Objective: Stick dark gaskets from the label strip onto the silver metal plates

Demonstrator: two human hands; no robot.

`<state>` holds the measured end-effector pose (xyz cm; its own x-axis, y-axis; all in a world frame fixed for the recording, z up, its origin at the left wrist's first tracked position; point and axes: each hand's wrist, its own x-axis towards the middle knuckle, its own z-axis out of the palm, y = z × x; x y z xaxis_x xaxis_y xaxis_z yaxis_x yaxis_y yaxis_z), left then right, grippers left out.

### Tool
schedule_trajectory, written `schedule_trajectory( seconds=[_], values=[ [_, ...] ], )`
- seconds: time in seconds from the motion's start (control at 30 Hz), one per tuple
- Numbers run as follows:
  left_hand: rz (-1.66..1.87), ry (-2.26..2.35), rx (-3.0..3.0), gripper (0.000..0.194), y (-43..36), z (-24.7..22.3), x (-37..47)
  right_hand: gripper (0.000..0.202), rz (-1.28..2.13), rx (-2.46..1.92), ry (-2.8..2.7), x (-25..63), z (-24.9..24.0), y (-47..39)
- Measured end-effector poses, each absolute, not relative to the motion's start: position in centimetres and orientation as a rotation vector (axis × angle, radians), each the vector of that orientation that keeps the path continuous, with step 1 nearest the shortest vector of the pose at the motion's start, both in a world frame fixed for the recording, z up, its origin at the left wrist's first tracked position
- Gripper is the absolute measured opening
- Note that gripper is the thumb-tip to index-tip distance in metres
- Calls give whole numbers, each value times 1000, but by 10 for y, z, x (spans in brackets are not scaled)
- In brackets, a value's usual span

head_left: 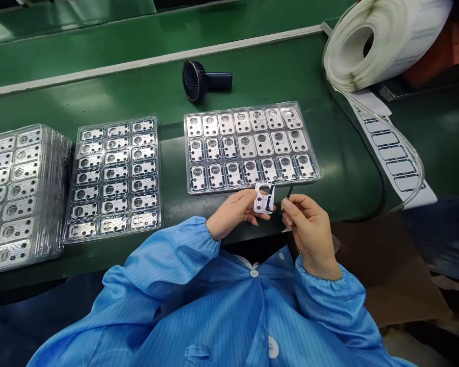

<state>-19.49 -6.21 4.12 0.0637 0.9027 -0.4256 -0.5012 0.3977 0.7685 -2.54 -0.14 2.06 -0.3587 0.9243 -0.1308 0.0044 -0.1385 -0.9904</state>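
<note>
My left hand is closed on the edge of a small silver metal plate with a round cut-out, held up above the near edge of the bench. A thin black strip sticks up from the pinched thumb and fingers of my right hand, just right of the plate. Another dark length lies along the plate's right side; whether the two are one piece I cannot tell. Right behind my hands is a clear plastic tray with rows of similar plates, some edged in dark blue and some plain silver.
A second filled tray lies to the left, beside a tall stack of trays. A small handheld fan lies behind. At right, a large roll feeds a white strip of black-outlined frames; a dark cable curves beside it.
</note>
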Motion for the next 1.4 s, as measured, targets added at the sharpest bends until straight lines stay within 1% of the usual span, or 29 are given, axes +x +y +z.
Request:
schedule_trajectory(
  seconds=[0.2,0.4,0.6,1.13,1.4],
  values=[
    [1130,1041,504,59,-62,41,-193,27,1431,-1152,-1572,-25,18,-6],
    [1120,1076,504,69,-62,45,-191,24,1395,-1168,-1628,-28,20,-9],
    [1129,1068,529,68,-63,44,-190,19,1365,-1145,-1624,-30,18,-11],
    [1123,1068,536,68,-63,43,-190,20,1315,-1132,-1642,-31,19,-12],
    [1126,1066,530,63,-63,43,-190,20,1302,-1119,-1649,-33,19,-11]
  ],
)
